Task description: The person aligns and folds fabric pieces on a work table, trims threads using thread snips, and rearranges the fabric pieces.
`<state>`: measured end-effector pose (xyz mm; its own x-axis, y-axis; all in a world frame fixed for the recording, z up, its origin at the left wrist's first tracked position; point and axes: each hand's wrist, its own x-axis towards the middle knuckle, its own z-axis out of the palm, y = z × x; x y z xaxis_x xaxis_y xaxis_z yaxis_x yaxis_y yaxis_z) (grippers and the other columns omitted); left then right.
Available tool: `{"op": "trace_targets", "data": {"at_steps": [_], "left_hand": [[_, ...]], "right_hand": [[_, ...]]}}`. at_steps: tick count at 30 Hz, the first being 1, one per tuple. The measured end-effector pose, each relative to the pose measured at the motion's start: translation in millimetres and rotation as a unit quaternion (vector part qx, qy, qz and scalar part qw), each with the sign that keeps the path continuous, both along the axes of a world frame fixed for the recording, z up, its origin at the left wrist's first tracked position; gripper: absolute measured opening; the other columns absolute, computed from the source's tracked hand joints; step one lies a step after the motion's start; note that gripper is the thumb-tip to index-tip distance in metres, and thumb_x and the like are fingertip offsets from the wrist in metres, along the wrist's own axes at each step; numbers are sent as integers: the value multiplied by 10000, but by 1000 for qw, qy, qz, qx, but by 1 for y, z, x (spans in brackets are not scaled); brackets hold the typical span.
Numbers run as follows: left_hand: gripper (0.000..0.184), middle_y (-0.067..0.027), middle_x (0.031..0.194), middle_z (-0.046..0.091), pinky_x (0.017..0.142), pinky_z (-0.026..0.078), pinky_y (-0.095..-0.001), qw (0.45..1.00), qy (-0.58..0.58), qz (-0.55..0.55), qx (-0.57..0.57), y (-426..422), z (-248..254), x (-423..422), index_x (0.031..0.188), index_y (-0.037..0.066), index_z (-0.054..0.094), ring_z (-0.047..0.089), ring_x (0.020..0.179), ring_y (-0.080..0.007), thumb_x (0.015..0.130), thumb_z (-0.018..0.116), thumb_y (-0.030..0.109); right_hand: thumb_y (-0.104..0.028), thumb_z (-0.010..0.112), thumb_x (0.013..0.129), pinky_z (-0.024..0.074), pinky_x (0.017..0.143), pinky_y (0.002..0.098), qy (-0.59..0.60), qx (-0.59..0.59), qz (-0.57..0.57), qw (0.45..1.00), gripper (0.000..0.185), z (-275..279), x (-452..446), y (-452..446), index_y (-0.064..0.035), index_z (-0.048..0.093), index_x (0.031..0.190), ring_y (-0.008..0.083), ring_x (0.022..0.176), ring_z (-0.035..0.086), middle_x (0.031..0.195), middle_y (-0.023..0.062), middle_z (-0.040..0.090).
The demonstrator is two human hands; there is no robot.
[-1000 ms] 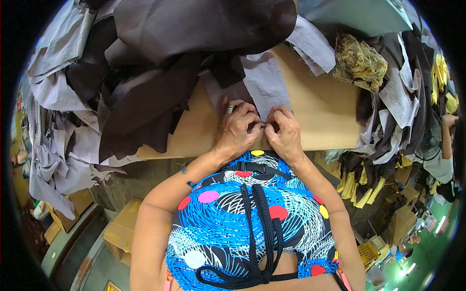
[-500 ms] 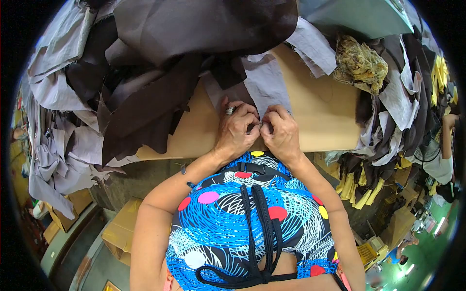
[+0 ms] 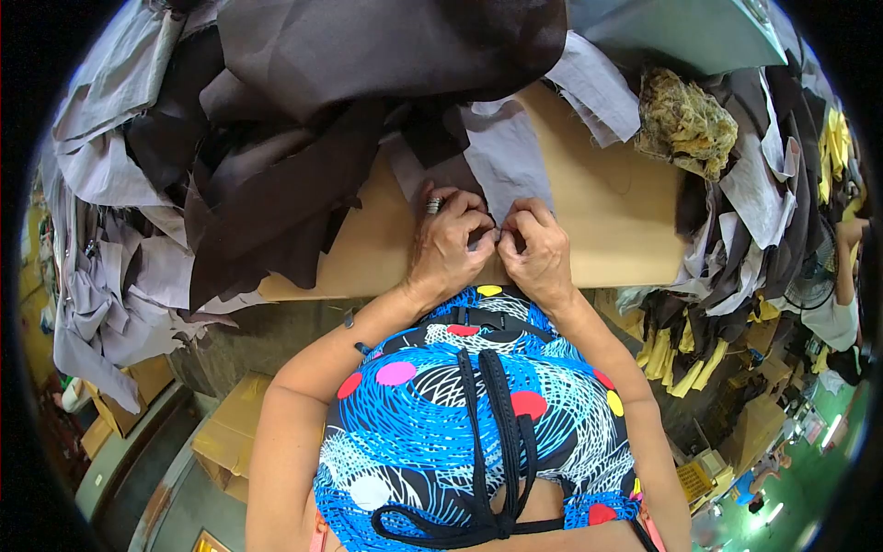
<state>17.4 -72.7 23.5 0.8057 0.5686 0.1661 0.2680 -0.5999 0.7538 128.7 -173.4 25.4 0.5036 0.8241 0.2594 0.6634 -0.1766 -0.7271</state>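
A strip of fabric, dark brown on one side and pale grey [image 3: 508,158] on the other, lies on the tan tabletop [image 3: 616,216] and runs down to my fingers. My left hand [image 3: 451,241], with a ring on one finger, is closed in a pinch on the lower edge of this fabric. Right beside it, my right hand [image 3: 536,250] pinches the same edge, fingertips nearly touching those of the left. The exact spot between the fingertips is too small to make out.
Large dark brown fabric pieces [image 3: 386,51] pile up behind and to the left. Grey cloth [image 3: 106,276] hangs at the far left. A plastic-wrapped yellowish bundle [image 3: 685,124] sits at the back right, beside more hanging fabric. Another person's arm [image 3: 846,262] shows at the far right.
My hands stay at the fabric edge; the right hand has moved slightly, with small finger shifts in both. The fabric has barely moved.
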Motion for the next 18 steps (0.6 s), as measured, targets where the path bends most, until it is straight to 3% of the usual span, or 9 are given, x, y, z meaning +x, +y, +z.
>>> {"op": "trace_targets", "data": {"at_steps": [11,18], "left_hand": [[66,-62,879,562,983,273,-476,1000,-11,-15,1,2,-1,-1,742,52,617,508,975,-284,696,657,77],[68,-62,878,553,964,282,-446,999,-15,-7,-30,0,-4,0,739,52,610,508,978,-270,696,658,73]], "right_hand": [[-23,595,658,474,610,395,-72,-18,26,997,79,6,1,4,-20,538,712,319,663,578,824,117,568],[-18,588,664,472,608,404,1,-35,-12,999,81,1,3,3,-6,542,729,337,673,579,820,130,563]]}}
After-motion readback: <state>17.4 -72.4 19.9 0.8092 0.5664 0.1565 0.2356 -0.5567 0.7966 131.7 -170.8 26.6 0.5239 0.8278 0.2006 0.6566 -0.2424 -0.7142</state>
